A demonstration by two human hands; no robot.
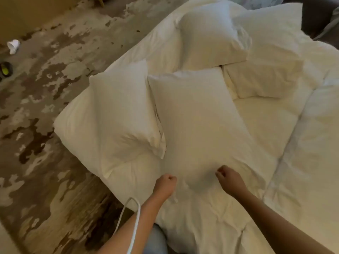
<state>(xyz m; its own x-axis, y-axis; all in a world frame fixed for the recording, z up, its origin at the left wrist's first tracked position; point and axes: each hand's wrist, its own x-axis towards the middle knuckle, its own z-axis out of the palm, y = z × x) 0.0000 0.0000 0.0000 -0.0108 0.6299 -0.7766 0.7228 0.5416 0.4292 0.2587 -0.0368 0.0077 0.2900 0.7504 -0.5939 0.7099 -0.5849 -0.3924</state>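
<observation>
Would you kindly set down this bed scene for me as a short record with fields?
activity: arranging pillows on a bed
left hand: fingers curled, gripping the near edge of the front pillow
right hand: fingers curled, pinching the same edge
neighbours: left pillow beside it; far pillow and right pillow behind
bedding: white duvet, rumpled
floor: patterned carpet, white cup lying on it
cable: white cable hanging by the left forearm

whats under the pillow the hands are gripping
The pillow lies on the white duvet, which shows at its near and right sides. Whatever is beneath its middle is covered.
</observation>
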